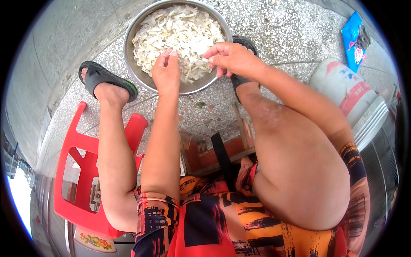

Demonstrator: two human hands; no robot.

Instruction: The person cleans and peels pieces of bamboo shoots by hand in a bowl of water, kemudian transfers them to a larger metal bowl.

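Note:
A round stainless steel basin (pixel 129 54) stands on the ground between my feet. Many pale, thin, shredded strips of food (pixel 179 30) fill it; their exact kind is not clear. Over the basin's near side, my left hand (pixel 167 70) pinches a small whitish strip (pixel 173 50) between thumb and fingertips. My right hand (pixel 232 59) is above the right rim, its thumb and index finger closed on a small white piece (pixel 205 60). The other fingers of that hand are curled loosely. A gap separates the two hands, with strips visible below.
A red plastic stool (pixel 77 205) is by my left leg. To the right are a white plastic bucket (pixel 340 86) and a blue plastic packet (pixel 352 41). Dark sandals (pixel 107 78) flank the basin on speckled terrazzo paving (pixel 282 29). Wooden framing (pixel 221 151) shows between my legs.

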